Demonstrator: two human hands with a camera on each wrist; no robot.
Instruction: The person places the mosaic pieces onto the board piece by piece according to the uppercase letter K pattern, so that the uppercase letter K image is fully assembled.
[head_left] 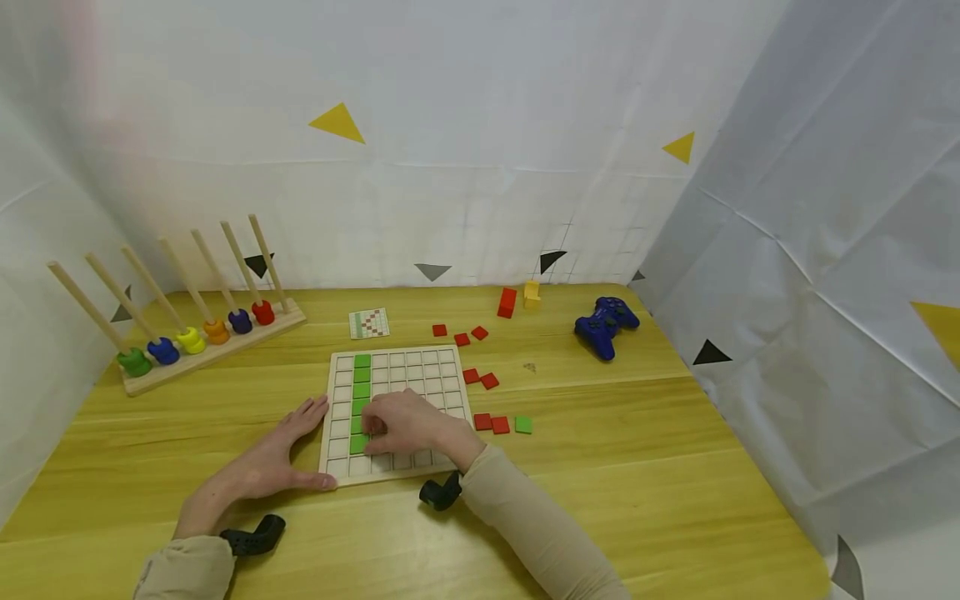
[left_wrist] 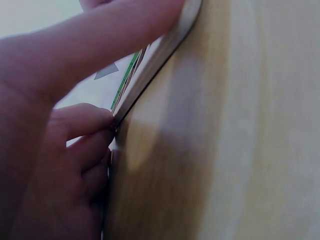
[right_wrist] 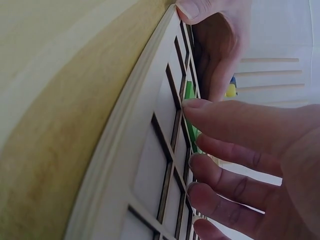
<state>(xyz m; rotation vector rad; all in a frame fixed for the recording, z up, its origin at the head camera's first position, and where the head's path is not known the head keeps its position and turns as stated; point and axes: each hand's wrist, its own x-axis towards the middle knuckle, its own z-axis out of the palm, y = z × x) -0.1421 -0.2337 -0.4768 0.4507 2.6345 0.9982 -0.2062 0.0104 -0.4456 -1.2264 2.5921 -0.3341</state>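
- Right hand meets near end of green column; whether grip pinches, unclear.
- Left hand, unclenched, touches left edge of board.
- Loose green tile lies rightward, nearer right hand.

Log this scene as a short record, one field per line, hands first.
left hand: spread, at left edge of grid board
right hand: over the board, fingertips at green tiles; whether it pinches one is unclear
green tiles: on board, second column from left
loose red tiles: seven, beyond and right of board
loose green tile: right of board
pattern card: behind board
peg rack: left, with coloured rings
game controller: blue, right
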